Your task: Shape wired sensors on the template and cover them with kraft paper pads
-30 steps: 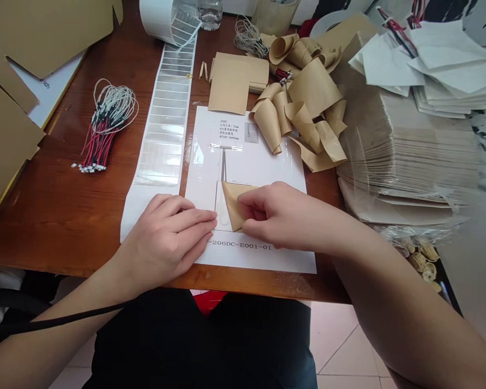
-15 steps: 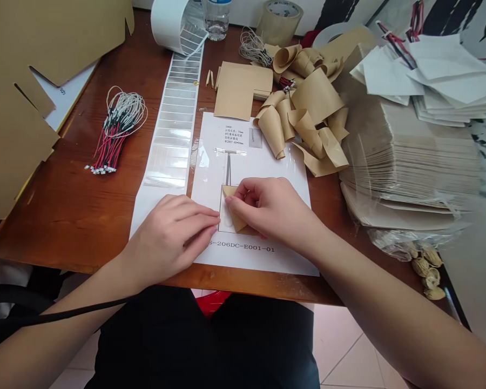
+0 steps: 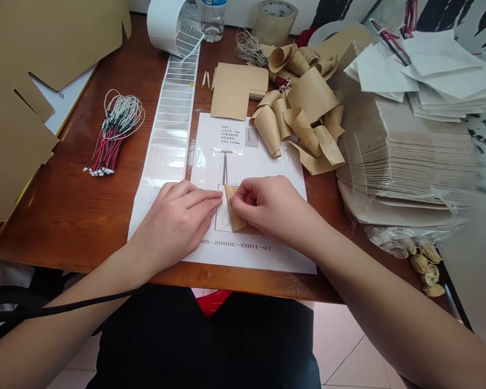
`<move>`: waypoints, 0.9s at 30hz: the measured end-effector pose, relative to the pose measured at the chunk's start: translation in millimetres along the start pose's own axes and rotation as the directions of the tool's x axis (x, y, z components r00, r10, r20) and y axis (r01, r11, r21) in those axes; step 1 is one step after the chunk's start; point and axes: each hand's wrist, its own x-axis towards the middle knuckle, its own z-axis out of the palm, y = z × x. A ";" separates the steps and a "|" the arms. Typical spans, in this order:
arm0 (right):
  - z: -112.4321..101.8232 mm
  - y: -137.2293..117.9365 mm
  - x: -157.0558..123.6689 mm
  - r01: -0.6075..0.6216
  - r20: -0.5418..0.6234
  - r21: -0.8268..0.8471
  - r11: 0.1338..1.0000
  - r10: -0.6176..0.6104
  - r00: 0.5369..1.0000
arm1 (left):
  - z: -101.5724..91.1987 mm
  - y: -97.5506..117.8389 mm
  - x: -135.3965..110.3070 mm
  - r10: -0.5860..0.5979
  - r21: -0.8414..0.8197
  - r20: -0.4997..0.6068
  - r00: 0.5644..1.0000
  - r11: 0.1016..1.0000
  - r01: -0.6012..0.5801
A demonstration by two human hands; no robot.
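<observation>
My right hand (image 3: 274,208) pinches the edge of a piece of brown backing paper (image 3: 235,220), which is partly lifted and curled over a square. The square lies inside a printed outline on a white instruction sheet (image 3: 267,167); its right side is hidden under my hand. With fingers stretched out and side by side, my left hand (image 3: 177,220) lies at the square's left, fingertips touching near its upper left corner. A thin grey wire lead (image 3: 225,168) runs up from the square's top edge to clear tape on the sheet.
Curled brown paper scraps (image 3: 303,119) and flat brown squares (image 3: 230,97) lie beyond the sheet. Left are a label strip (image 3: 168,129) and a wire bundle (image 3: 115,132). A large stack of card (image 3: 421,156) stands at right, nutshells (image 3: 431,274) near it.
My left fingertips have moved up along the square's left side to its upper corner. The lifted edge of the brown paper has shifted slightly right relative to the square, still in my right hand.
</observation>
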 end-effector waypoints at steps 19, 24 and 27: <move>0.0 35.3 -37.1 -0.197 -0.232 -0.223 0.955 0.144 0.962 | 2.5 -8.1 -1.9 -0.178 -0.101 0.049 0.983 0.978 0.182; -3.7 41.6 -45.6 -0.274 -0.249 -0.291 0.917 0.204 0.947 | -0.4 -9.5 -1.4 -0.214 -0.135 0.092 0.973 0.965 0.225; -4.7 45.5 -49.8 -0.308 -0.241 -0.356 0.883 0.231 0.943 | -1.8 -9.4 -1.7 -0.217 -0.135 0.092 0.972 0.964 0.228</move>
